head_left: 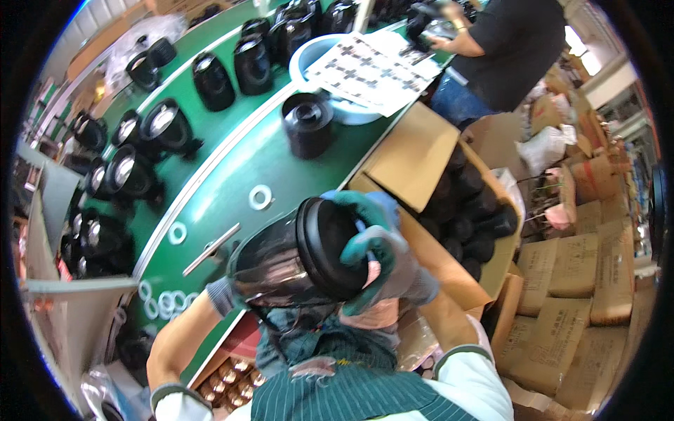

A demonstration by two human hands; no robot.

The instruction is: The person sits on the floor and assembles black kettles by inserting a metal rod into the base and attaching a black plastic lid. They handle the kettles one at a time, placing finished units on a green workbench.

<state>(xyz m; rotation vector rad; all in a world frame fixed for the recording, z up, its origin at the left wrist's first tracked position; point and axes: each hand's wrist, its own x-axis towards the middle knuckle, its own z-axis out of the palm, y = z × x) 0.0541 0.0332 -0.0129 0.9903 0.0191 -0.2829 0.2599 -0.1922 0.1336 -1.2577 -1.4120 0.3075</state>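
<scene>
In front of my body, a glossy black rounded housing point(274, 263) lies tilted on its side, with its ringed black end turned to the right. My left hand point(241, 298) holds it from the left and below; most of that hand is hidden behind it. My right hand point(386, 256), in a teal and grey work glove, is closed with curled fingers against the ringed end. What its fingers grip there, if anything, is hidden. Beyond the housing, a metal rod tool point(211, 250) and a white ring point(260, 197) lie on the green table point(217, 175).
More white rings point(166, 303) cluster at left. A black cylindrical part point(307, 125) stands by a pale blue basin point(302, 59) covered with patterned sheets. Several black housings point(213, 82) line the far side. An open carton point(414, 151) of black parts flanks my right; another person point(516, 52) works beyond.
</scene>
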